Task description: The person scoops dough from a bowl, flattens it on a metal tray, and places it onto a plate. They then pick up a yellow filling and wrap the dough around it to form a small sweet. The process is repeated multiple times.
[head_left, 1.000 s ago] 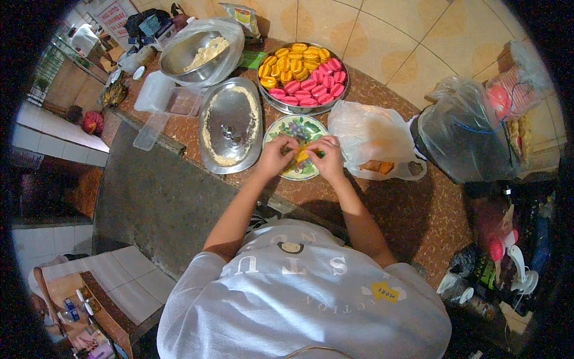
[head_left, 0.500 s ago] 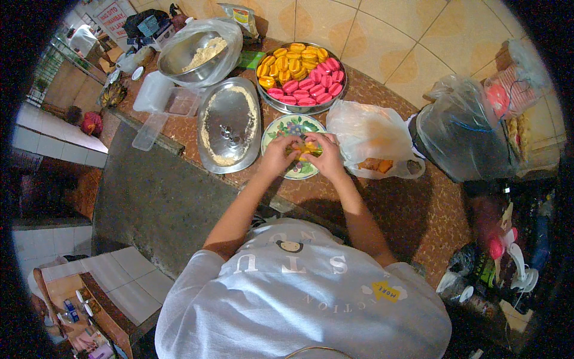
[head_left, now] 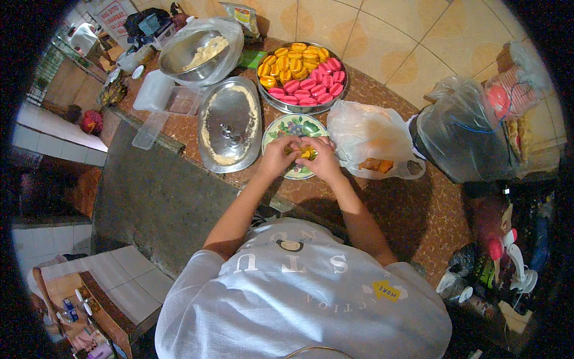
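Observation:
Over a flower-patterned plate (head_left: 274, 130), my left hand (head_left: 280, 157) and my right hand (head_left: 323, 160) meet with fingers curled and pinched. Between them is a small piece in yellow wrapper (head_left: 307, 154), mostly covered by the fingers; both hands grip it. Just beyond the plate, a round metal pan (head_left: 299, 109) holds many similar wrapped pieces, yellow ones (head_left: 296, 60) at the left and back, pink ones (head_left: 311, 90) at the right and front. Right of the plate sits a whitish plastic bag (head_left: 359, 128) with orange wrappers (head_left: 376, 166) showing at its mouth.
An oval metal tray (head_left: 230, 110) with pale powder around its edge lies left of the plate. Behind it are a steel bowl (head_left: 173, 67) of powder in clear plastic and a clear plastic container (head_left: 154, 93). A large plastic-covered container (head_left: 466, 137) stands at right, against the tiled wall (head_left: 388, 36).
My fingers have drawn closer together around the yellow wrapper, and less of it shows now. The right fingers have curled further inward. The surrounding things have stayed in place.

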`<state>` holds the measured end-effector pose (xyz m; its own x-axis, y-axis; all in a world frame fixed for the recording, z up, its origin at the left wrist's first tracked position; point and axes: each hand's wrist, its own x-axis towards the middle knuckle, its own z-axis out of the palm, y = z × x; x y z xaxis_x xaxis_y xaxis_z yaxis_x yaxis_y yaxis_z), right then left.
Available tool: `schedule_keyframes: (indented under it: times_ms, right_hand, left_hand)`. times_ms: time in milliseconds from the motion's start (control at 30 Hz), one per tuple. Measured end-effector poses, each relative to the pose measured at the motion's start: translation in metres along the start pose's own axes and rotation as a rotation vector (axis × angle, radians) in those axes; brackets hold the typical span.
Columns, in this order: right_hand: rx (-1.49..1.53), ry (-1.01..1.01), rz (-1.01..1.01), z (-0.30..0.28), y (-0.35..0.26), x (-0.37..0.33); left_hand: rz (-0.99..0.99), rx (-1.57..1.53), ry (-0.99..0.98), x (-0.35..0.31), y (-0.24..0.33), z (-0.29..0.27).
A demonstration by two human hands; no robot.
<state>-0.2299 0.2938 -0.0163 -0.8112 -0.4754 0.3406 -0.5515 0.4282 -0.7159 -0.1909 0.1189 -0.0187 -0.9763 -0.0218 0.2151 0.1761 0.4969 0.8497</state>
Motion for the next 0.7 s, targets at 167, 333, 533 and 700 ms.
schedule_keyframes:
  times_ms: [167, 333, 533, 700]
  right_hand:
    - [-0.082, 0.022, 0.026, 0.003, 0.008, -0.002]
    - [-0.087, 0.036, -0.024, 0.002, 0.013, -0.002]
    - [-0.093, 0.075, 0.011, 0.005, 0.003, -0.007]
    - [-0.133, 0.143, 0.036, 0.013, 0.007, -0.012]
  left_hand:
    - [0.055, 0.008, 0.024, 0.0, -0.003, 0.001]
    - [0.095, -0.038, 0.022, 0.003, 0.003, 0.0]
    - [-0.022, -0.063, -0.085, 0.005, -0.005, -0.002]
    - [0.066, -0.017, -0.077, 0.009, -0.011, -0.001]
